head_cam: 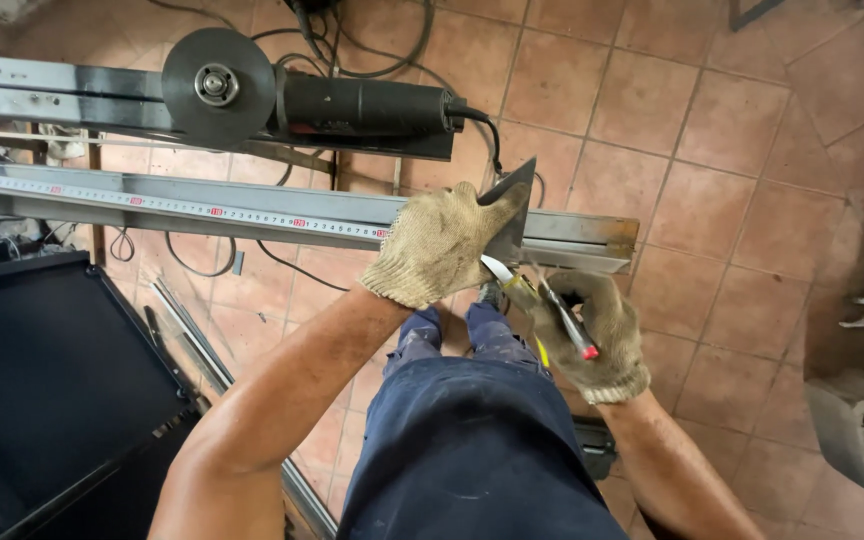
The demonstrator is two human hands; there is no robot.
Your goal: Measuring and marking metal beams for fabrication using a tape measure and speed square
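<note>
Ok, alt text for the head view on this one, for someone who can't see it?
Two gloved hands work at a grey metal bar with a tape measure along it: the left hand presses a metal square on it, the right hand holds a marker. An angle grinder lies behind, over a tiled floor.

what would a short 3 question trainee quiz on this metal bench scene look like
1. True or false: the left hand presses a dark triangular square against the steel bar.
2. What lies along the bar's top? A) a chain B) a tape measure C) a hose
3. Which tool rests on the far rail behind the bar, and is either hand on it?

Key
1. True.
2. B.
3. An angle grinder with its disc facing up; neither hand touches it. The right hand holds a marker with a red end near the square.
</note>
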